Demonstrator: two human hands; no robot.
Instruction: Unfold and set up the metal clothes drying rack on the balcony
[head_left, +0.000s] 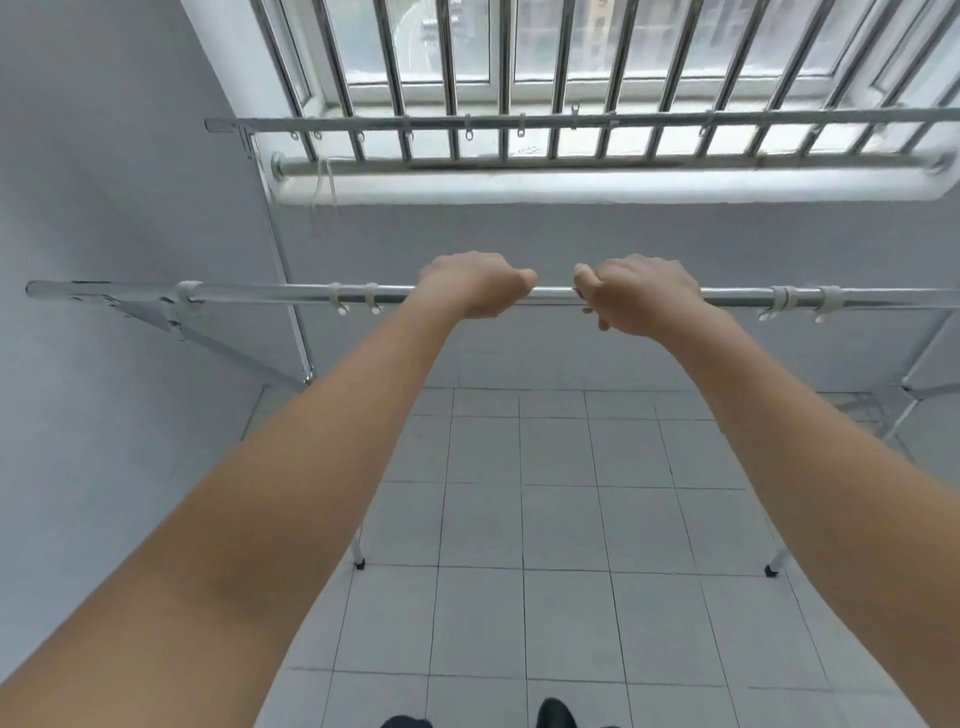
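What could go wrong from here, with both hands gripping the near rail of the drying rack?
1. Both hands, left hand and right hand, sit close together mid near rail; an uneven push could skew or tip the rack.
2. The black-capped feet stand on smooth floor tiles and might slide.
3. The far rail lies close to the window bars; pushing forward could knock them.

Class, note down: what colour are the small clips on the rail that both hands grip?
White, on a silver rail; the clips show best in the head view.
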